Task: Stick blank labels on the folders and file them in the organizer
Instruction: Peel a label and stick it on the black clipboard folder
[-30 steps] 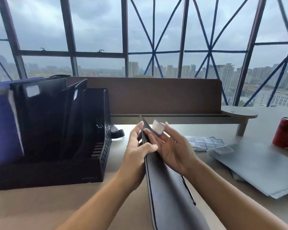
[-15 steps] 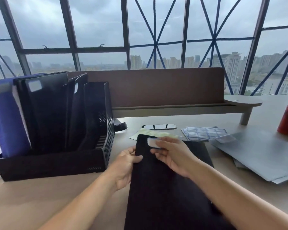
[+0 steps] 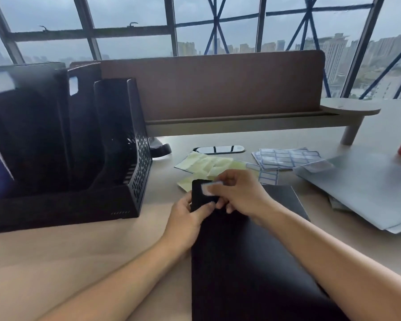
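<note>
Since 1.0 s ago: folder gone from standing on edge to lying flat; label brought down onto its far left corner.

Head view.
- Black folder (image 3: 241, 262) lies flat on the desk (image 3: 67, 262), long axis running near to far, in front of the person and right of the organizer (image 3: 79, 205).
- Left hand (image 3: 188, 218) grips the folder's left edge near the far corner, thumb on top of the cover, fingers curled under.
- Right hand (image 3: 241, 195) pinches the label (image 3: 208, 189) between thumb and forefinger at that corner. Label is motion-blurred; cannot tell whether it is stuck down yet.
- Organizer holds upright dark folders bearing white labels in its left slots.
- Label sheets (image 3: 287, 156) and yellowish backing papers (image 3: 204, 163) lie just beyond the folder; grey folders (image 3: 368, 188) sit to the right.

Handling, my judgement:
- Label: near weightless, flimsy, tacky on one side. Hold by one edge only, lay that edge first, then smooth across.
- Folder: light, thin, fairly stiff but likely to bow if lifted by one corner; cover looks smooth, so possibly slippery. Best taken along a long edge near its middle for filing.
</note>
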